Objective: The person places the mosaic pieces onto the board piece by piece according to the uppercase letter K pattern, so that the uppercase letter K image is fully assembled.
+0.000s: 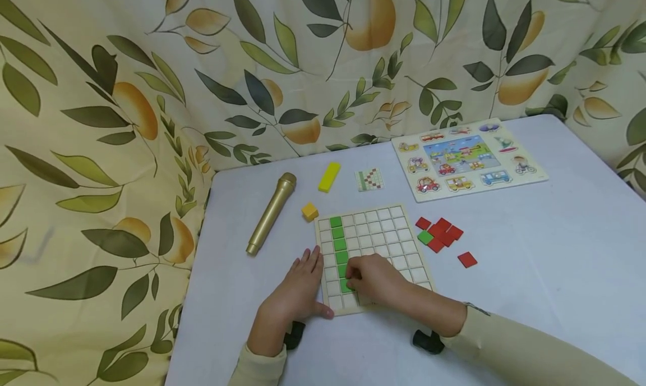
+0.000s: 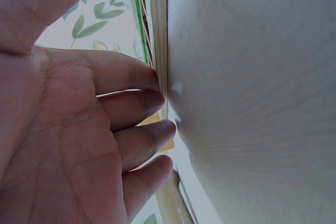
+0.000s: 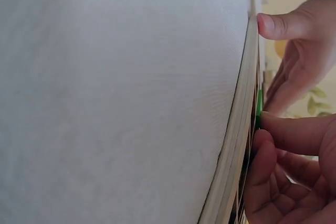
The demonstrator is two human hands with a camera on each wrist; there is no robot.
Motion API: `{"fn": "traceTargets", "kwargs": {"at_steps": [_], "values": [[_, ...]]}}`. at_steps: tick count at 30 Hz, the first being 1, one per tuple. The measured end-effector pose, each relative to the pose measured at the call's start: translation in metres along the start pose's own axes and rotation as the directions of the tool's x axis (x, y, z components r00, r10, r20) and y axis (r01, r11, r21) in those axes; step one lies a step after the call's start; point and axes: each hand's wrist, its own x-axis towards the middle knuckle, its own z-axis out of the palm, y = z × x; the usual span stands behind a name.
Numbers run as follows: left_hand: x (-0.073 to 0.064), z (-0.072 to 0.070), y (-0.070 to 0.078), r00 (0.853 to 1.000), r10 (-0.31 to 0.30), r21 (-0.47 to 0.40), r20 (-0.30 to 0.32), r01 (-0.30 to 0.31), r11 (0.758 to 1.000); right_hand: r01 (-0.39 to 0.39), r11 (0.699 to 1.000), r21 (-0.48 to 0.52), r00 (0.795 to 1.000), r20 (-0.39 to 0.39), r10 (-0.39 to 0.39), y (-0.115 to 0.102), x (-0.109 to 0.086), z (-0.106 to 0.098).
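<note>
A wooden grid board lies on the table, with a column of green tiles near its left side. My left hand rests at the board's left edge with fingers extended. In the left wrist view, the fingers meet the side of the board. The right hand is over the lower left squares, fingers curled, and pinches the lowest green tile at its place in the column. A thin green edge shows at the right thumb and fingertip in the right wrist view.
Right of the board lie several red tiles, one green tile and a separate red tile. Behind are a yellow block, an orange cube, a pattern card and a vehicle puzzle. A gold microphone lies left.
</note>
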Motion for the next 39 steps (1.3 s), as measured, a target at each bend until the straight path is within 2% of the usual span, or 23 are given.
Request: {"fn": "traceTargets", "kwargs": {"at_steps": [5,8,13,23,33,39], "values": [[-0.001,0.003,0.0,1.0,-0.002,-0.018,0.003,0.002,1.0,-0.01,0.998,0.061,1.0,-0.013,0.011,0.005,-0.003,-0.007],[-0.001,0.005,-0.001,1.0,-0.002,-0.023,-0.001,0.002,1.0,-0.044,0.996,0.079,0.998,-0.04,0.047,0.009,-0.004,-0.016],[0.0,0.007,-0.001,1.0,-0.009,-0.02,-0.001,0.009,1.0,-0.122,0.99,0.064,0.988,-0.088,0.128,0.024,-0.006,-0.039],[-0.001,0.008,-0.002,1.0,-0.003,-0.009,-0.01,0.003,1.0,-0.214,0.977,0.021,0.961,-0.173,0.214,0.06,-0.017,-0.082],[-0.004,0.007,-0.004,1.0,0.003,-0.016,-0.019,-0.004,1.0,-0.255,0.967,-0.003,0.939,-0.24,0.247,0.091,-0.026,-0.1],[-0.004,0.007,-0.003,1.0,-0.003,-0.025,-0.019,0.003,1.0,-0.306,0.952,-0.015,0.931,-0.212,0.296,0.101,-0.026,-0.105]]}}
